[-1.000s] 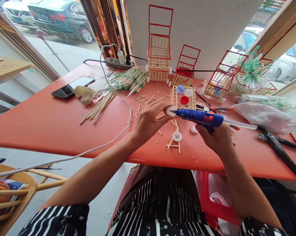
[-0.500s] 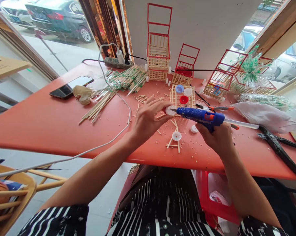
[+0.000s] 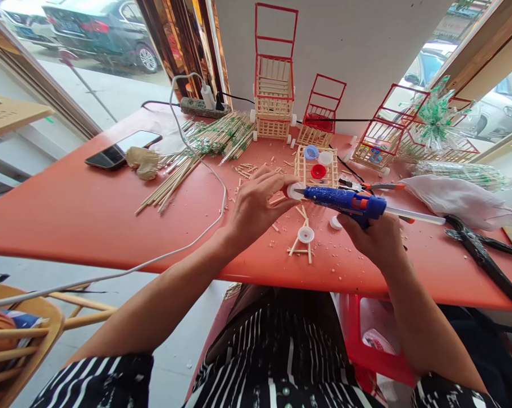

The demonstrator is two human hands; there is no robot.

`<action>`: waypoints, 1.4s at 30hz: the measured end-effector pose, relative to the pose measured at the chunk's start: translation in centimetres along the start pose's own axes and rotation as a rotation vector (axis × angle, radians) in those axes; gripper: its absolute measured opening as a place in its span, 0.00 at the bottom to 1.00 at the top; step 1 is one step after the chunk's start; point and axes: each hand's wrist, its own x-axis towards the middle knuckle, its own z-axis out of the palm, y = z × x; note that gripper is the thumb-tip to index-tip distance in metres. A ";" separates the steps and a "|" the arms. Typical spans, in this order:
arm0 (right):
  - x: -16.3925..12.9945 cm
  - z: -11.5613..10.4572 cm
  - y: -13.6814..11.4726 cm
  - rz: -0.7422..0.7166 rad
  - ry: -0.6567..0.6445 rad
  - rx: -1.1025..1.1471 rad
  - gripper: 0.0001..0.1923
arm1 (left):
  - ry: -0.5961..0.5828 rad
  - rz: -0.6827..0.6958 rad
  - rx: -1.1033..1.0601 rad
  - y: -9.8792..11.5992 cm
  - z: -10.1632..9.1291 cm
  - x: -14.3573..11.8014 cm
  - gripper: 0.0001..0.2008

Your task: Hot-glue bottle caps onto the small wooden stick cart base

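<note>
Between the thumb and fingers of my left hand [image 3: 260, 201] is a white bottle cap [image 3: 295, 191], held above the table. My right hand [image 3: 377, 238] is wrapped round the handle of a blue glue gun [image 3: 341, 202], whose nozzle tip is at the cap. A clear glue stick [image 3: 415, 215] juts from the gun's back end. Below the hands, another white cap [image 3: 306, 234] lies on a small frame of sticks [image 3: 299, 249]. One more white cap [image 3: 335, 222] sits under the gun. Behind them, a stick basket [image 3: 298, 167] carries blue, white and red caps.
Little stick carts with red handles [image 3: 274, 85] stand along the back. Bundled sticks [image 3: 222, 136] and a phone [image 3: 122, 148] lie to the left, near a white cable [image 3: 200, 238]. Orange-handled pliers [image 3: 383, 186], a plastic bag [image 3: 455, 201] and a black-handled tool [image 3: 485, 260] are at right.
The glue gun has shifted very slightly left, its nozzle still at the cap. Otherwise both hands keep almost the same position.
</note>
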 end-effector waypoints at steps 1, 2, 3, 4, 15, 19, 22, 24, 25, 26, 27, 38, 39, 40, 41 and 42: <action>0.0 0.0 0.1 -0.006 -0.008 -0.005 0.20 | 0.000 0.003 -0.001 0.0 0.0 0.0 0.14; 0.0 0.0 0.2 -0.011 -0.015 -0.010 0.20 | 0.000 0.005 -0.002 0.1 0.0 0.0 0.13; -0.1 0.0 0.2 -0.016 -0.018 -0.013 0.20 | 0.001 0.007 -0.003 0.1 0.0 0.1 0.13; -0.1 0.0 0.2 -0.021 -0.020 -0.015 0.20 | 0.002 0.010 -0.004 0.1 0.0 0.1 0.13; -0.1 0.0 0.1 -0.058 0.017 -0.001 0.20 | 0.005 0.004 -0.011 0.0 0.0 0.0 0.12; 0.0 0.0 0.1 -0.040 0.012 -0.014 0.22 | 0.010 -0.009 -0.008 0.1 0.1 0.0 0.12; 0.0 0.0 0.1 -0.054 0.033 -0.012 0.23 | 0.015 -0.004 -0.001 0.0 0.1 0.0 0.13; 0.0 0.0 0.1 -0.060 0.044 -0.006 0.23 | 0.010 -0.002 0.000 0.0 0.1 0.0 0.14; 0.0 0.0 0.0 -0.058 0.049 -0.005 0.23 | 0.008 -0.002 -0.001 0.0 0.1 0.0 0.14; 0.0 0.0 0.0 -0.055 0.051 -0.006 0.22 | 0.007 -0.001 -0.003 0.0 0.0 -0.1 0.14; 0.0 0.0 0.0 -0.052 0.050 -0.007 0.23 | 0.005 -0.001 -0.005 0.0 0.0 -0.1 0.14; 0.1 -0.2 -0.2 -0.027 0.032 -0.006 0.22 | -0.007 -0.003 -0.018 0.0 0.1 -0.1 0.12; 0.1 -0.2 -0.3 -0.016 0.030 -0.009 0.23 | -0.007 -0.008 -0.015 0.0 0.1 -0.1 0.12; 0.2 -0.2 -0.4 -0.004 0.030 -0.013 0.23 | -0.009 -0.017 -0.008 0.0 0.0 -0.1 0.12; 0.2 -0.2 -0.4 0.007 0.029 -0.016 0.24 | -0.012 -0.027 0.001 0.0 0.0 -0.1 0.13; 0.2 -0.2 -0.4 0.015 0.025 -0.019 0.24 | -0.014 -0.034 0.009 0.1 0.0 -0.1 0.13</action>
